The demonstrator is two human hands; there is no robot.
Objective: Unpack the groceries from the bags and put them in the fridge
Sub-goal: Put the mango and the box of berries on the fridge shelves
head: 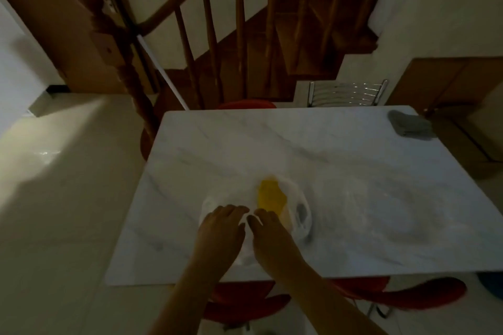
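Near the front edge of the marble table [340,144]: a white plastic bag [295,198] with a yellow item [269,194] showing through. Left hand [220,228] and right hand [268,235] side by side on the bag, fingers bent onto the plastic; actual grip impossible to tell. Grey cloth [409,125] at the far right corner.

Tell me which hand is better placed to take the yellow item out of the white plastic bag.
Probably the right hand: its fingers lie against the near end of the yellow item in the white plastic bag. The left hand rests farther left on the bag, so it could hold the bag down.
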